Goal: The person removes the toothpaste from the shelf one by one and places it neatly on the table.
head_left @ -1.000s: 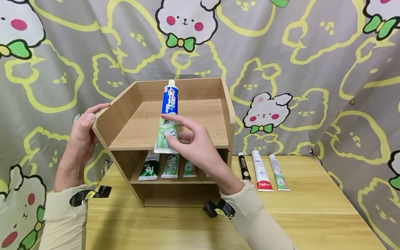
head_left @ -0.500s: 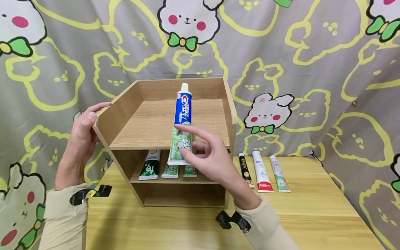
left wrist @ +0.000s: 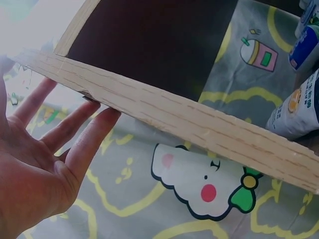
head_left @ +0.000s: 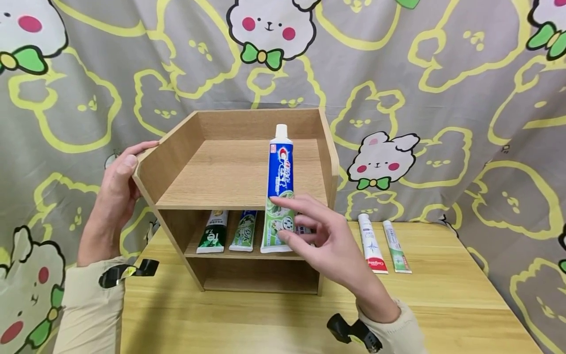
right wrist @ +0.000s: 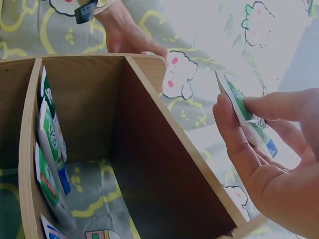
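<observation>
The toothpaste tube point(head_left: 280, 169) is pinched between the thumb and fingers of the right hand point(head_left: 326, 239), which grasp its lower half, so the capped end extends far beyond the grip. It is held in the air on the near side of the wooden shelf point(head_left: 230, 174), apart from it. The right hand reaches in from the near right; the left hand point(head_left: 116, 189), fingers extended, touches the shelf's left panel. The tube has a white cap, a blue upper part lettered Crest, a green lower part and a flat white end.
</observation>
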`<control>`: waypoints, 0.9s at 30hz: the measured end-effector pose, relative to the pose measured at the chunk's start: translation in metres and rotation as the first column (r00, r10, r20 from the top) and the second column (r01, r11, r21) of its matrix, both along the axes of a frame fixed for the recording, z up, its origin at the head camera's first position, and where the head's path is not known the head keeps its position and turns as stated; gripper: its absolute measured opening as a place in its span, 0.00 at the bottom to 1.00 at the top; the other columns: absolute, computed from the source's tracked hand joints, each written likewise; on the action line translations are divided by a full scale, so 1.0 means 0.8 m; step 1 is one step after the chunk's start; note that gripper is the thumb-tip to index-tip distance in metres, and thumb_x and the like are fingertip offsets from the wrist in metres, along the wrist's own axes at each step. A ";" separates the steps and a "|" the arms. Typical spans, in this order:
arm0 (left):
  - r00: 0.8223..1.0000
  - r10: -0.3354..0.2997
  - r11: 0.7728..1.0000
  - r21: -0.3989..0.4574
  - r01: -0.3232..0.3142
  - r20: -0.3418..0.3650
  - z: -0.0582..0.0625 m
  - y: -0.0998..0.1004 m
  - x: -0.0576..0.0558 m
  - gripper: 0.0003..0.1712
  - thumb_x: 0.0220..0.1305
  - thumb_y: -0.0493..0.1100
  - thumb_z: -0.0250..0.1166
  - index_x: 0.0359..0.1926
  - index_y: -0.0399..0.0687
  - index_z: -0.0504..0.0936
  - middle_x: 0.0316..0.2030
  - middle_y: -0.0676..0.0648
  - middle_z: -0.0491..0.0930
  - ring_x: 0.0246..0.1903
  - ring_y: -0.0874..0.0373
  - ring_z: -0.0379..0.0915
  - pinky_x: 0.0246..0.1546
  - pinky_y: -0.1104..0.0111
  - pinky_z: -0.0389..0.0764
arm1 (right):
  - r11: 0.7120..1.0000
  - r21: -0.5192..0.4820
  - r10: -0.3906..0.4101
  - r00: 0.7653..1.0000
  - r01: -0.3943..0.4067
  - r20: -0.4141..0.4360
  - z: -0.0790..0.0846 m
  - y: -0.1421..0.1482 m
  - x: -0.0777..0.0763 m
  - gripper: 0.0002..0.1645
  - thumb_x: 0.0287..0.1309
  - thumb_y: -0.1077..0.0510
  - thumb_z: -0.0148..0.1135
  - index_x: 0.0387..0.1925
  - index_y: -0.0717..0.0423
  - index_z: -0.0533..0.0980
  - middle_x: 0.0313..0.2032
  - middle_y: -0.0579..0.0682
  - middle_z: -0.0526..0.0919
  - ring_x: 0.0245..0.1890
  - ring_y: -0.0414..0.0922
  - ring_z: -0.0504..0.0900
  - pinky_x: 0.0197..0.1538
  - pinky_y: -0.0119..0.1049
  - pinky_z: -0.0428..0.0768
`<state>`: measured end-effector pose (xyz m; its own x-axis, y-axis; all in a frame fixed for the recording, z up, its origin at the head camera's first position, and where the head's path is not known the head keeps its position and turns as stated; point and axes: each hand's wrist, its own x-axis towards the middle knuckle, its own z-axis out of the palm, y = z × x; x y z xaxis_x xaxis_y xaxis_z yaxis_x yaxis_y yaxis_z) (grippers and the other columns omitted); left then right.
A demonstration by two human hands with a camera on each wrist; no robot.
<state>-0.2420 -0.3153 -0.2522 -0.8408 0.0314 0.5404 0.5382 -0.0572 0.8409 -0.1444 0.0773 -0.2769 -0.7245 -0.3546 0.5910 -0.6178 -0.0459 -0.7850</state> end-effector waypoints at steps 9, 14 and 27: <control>0.999 0.018 1.000 -0.020 -0.019 -0.031 0.000 0.001 -0.001 0.28 0.69 0.50 0.56 0.65 0.41 0.79 0.44 0.39 0.76 0.25 0.54 0.70 0.16 0.67 0.60 | 0.999 0.016 -0.049 0.998 0.050 -0.040 -0.015 0.033 0.009 0.31 0.62 0.74 0.64 0.65 0.53 0.78 0.56 0.50 0.77 0.24 0.41 0.74 0.15 0.30 0.65; 1.000 -0.002 1.000 -0.024 0.001 -0.021 0.005 0.006 -0.006 0.27 0.71 0.50 0.54 0.65 0.41 0.78 0.45 0.38 0.77 0.30 0.54 0.76 0.20 0.71 0.73 | 0.996 -0.006 -0.085 0.996 0.085 -0.038 -0.026 0.057 0.014 0.31 0.61 0.79 0.62 0.65 0.61 0.77 0.59 0.55 0.76 0.37 0.48 0.84 0.20 0.29 0.75; 1.000 0.017 1.000 -0.009 -0.016 0.013 0.004 0.000 0.001 0.27 0.73 0.50 0.53 0.66 0.41 0.78 0.47 0.37 0.76 0.33 0.52 0.78 0.24 0.69 0.80 | 0.990 -0.059 -0.135 0.988 0.131 -0.077 -0.048 0.109 0.021 0.29 0.58 0.85 0.56 0.62 0.74 0.74 0.60 0.63 0.73 0.54 0.48 0.83 0.42 0.32 0.85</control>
<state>-0.2411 -0.3149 -0.2492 -0.8485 0.0223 0.5287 0.5276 -0.0407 0.8485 -0.1279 0.1641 -0.3150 -0.7121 -0.2248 0.6651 -0.6826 0.0003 -0.7308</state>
